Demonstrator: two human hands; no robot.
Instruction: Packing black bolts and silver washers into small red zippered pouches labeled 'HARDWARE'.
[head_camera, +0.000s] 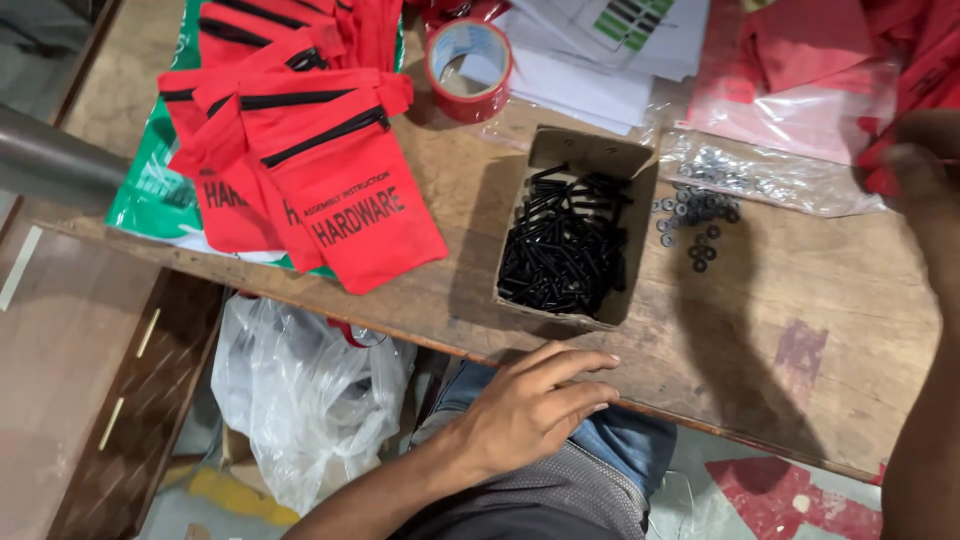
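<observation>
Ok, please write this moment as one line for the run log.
left hand: empty, at table edge | right hand: blurred, by red pouches | cardboard box: black screws | washers: loose on table

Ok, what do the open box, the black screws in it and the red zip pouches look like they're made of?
Box: brown cardboard, matte, with folded flaps. Screws: probably metal with a dull black coating, though too small to confirm. Pouches: red woven-looking fabric, soft creases, black zips and black printing.
</observation>
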